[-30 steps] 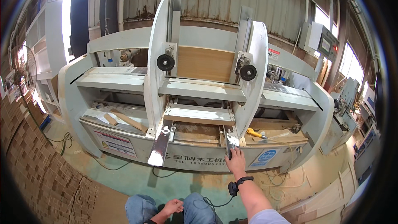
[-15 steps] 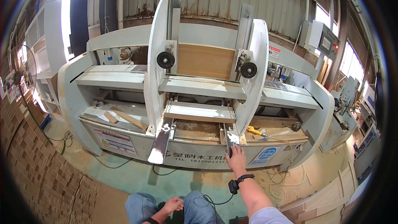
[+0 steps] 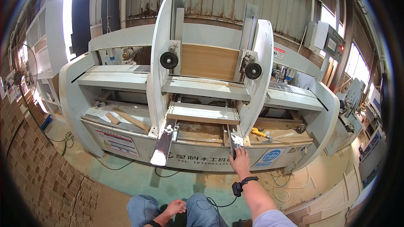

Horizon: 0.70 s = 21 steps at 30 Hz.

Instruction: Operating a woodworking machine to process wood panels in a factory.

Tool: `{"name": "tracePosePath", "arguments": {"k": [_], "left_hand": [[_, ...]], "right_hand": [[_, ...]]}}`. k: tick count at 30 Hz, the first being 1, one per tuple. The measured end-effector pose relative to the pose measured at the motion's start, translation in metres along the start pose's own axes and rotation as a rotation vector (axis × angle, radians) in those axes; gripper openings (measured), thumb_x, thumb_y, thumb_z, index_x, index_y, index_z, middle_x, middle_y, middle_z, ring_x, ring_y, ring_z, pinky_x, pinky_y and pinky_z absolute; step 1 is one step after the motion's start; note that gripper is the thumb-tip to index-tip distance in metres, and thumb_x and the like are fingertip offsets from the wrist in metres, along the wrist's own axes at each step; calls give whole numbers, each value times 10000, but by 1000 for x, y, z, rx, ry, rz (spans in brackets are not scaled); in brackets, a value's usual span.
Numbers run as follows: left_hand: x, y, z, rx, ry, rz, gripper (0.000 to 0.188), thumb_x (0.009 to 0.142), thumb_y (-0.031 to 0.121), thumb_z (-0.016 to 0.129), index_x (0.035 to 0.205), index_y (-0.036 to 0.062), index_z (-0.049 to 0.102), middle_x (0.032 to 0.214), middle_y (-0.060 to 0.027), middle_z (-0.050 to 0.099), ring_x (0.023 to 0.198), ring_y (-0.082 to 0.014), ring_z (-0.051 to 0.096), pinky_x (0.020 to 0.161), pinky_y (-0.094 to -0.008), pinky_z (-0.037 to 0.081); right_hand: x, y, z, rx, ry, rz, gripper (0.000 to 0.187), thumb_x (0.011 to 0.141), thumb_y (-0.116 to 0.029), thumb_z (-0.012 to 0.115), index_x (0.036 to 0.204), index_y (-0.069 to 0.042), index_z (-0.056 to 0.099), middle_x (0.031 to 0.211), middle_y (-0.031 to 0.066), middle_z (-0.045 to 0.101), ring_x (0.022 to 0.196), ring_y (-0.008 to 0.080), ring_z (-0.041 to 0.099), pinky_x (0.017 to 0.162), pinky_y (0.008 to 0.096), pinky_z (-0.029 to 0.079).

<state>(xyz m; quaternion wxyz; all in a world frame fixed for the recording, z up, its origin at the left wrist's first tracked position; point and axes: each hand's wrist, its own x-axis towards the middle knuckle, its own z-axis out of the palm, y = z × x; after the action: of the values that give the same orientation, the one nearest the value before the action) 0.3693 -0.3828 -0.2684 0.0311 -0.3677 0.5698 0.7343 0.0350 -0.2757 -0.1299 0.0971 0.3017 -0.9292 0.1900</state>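
Note:
My right hand (image 3: 240,160) reaches forward and rests on the outer end of the dark right support rail (image 3: 234,142), fingers stretched out over it. A black strap device sits on that wrist. Between my knees lies my left hand (image 3: 176,207), its fingers loosely curled with nothing visible in them. Across the right rail and the matching left support rail (image 3: 163,145) lies a stack of white-topped boards (image 3: 203,112). The rails jut out of a large white woodworking machine (image 3: 198,85). Behind its front beam stands an upright wood-coloured panel (image 3: 209,61).
Two black handwheels (image 3: 168,60) flank the panel. A yellow-handled air gun (image 3: 259,133) lies on the machine's right ledge, wood strips (image 3: 130,119) on the left one. Stacked wood blocks (image 3: 46,172) fill the left, boards (image 3: 332,201) the lower right. A control screen (image 3: 332,44) hangs at right.

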Motion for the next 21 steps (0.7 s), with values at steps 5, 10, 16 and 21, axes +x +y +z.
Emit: {"name": "tracePosePath", "arguments": {"k": [5,10,16,21], "left_hand": [[0,1,0,-14,-1,7,249,866,258,527,977,37,554,806,-56,617,676,-128,602,610,-236,480],[0,2,1,-9,6,-3,251,861,268,540,952,35,558,786,-53,615,670,-128,601,598,-235,480],[-2,4,1,13,0,8,256,874,267,523,970,32,552,814,-71,624,701,-150,610,636,-276,494],[-1,3,1,13,11,-3,260,861,271,544,958,30,546,816,-75,621,698,-154,609,644,-283,495]], "right_hand": [[0,0,1,3,3,2,530,748,-362,602,1205,-128,472,1321,79,381,1227,328,306,947,471,343],[0,2,3,6,25,-15,529,747,-362,603,1202,-126,474,1313,81,390,1214,330,319,937,477,349],[0,2,2,11,27,-13,521,749,-361,600,1197,-125,475,1300,84,400,1204,333,329,935,470,353],[0,1,2,2,31,-13,517,750,-359,599,1195,-127,476,1301,84,399,1203,335,329,940,464,350]]}}
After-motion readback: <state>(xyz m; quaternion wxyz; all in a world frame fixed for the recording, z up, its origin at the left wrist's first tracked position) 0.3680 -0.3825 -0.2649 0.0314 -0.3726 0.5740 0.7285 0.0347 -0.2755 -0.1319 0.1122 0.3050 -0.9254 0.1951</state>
